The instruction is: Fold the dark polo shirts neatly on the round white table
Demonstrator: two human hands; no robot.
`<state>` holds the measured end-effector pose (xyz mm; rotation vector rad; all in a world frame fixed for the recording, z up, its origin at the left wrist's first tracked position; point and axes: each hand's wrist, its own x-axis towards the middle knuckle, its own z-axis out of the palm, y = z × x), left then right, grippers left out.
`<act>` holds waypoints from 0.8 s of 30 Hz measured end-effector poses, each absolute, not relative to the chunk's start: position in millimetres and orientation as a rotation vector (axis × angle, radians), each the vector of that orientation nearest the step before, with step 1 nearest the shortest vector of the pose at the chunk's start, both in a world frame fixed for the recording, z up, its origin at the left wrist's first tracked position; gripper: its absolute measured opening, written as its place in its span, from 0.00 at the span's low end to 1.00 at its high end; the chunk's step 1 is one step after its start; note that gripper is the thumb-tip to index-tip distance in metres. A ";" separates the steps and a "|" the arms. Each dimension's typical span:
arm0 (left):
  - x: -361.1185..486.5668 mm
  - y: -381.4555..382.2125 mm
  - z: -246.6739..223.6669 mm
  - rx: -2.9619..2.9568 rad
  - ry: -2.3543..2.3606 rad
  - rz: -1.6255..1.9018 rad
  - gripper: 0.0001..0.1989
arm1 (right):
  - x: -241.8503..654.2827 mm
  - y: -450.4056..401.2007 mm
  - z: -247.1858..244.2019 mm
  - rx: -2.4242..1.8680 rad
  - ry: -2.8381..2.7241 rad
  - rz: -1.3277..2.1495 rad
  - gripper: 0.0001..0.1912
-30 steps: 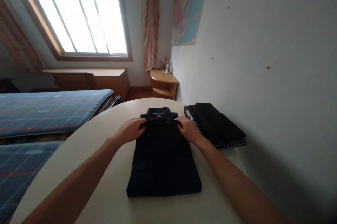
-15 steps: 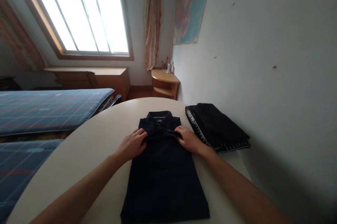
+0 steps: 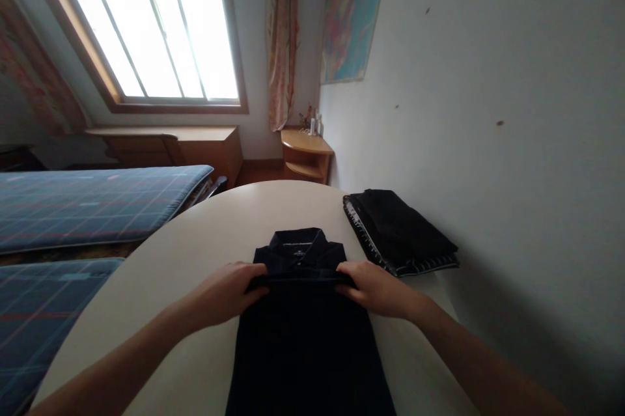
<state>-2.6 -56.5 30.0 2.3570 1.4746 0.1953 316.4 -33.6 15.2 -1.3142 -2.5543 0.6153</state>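
A dark navy polo shirt (image 3: 312, 344) lies lengthwise on the pale round table (image 3: 195, 260), its collar at the far end and its sides tucked into a narrow strip. My left hand (image 3: 239, 287) pinches the shirt's left edge just below the collar, thumb under and fingers on top. Opposite it, my right hand (image 3: 368, 286) grips the right edge in the same way. Between the two hands the cloth forms a raised crosswise fold. The near end of the shirt runs out of the bottom of the view.
Folded black clothes (image 3: 400, 230) with white-stitched edges lie in a stack at the table's right, by the white wall (image 3: 488, 194). Beds with blue plaid mattresses (image 3: 97, 201) stand to the left. A wooden corner shelf (image 3: 305, 141) is beyond the table.
Both hands have drawn the shirt toward me, and its collar now sits nearer. The fold between my hands is straighter and lifted. The black stack stays in place.
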 end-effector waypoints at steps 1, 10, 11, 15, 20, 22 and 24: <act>-5.1 -49.2 36.4 2.328 1.474 0.227 0.08 | 317.1 -28.8 21.8 -1.329 -2.528 0.635 0.03; -15.8 29.2 26.4 2.177 1.637 0.669 0.16 | 300.1 47.0 21.9 -1.358 -1.979 0.444 0.08; -15.1 35.2 17.3 2.107 1.645 0.713 0.16 | 296.9 55.3 12.8 -1.381 -1.938 0.473 0.07; -12.1 47.8 -14.2 1.839 1.637 0.881 0.18 | 288.9 77.7 -20.9 -1.404 -1.807 0.614 0.09; -10.5 50.0 -30.4 1.725 1.668 1.006 0.25 | 288.5 89.1 -41.4 -1.310 -1.683 0.621 0.11; -9.1 50.6 -33.8 1.699 1.677 1.027 0.25 | 288.6 90.8 -46.6 -1.313 -1.649 0.625 0.10; -7.1 51.1 -36.9 1.706 1.686 1.006 0.23 | 288.5 91.3 -51.5 -1.328 -1.648 0.654 0.09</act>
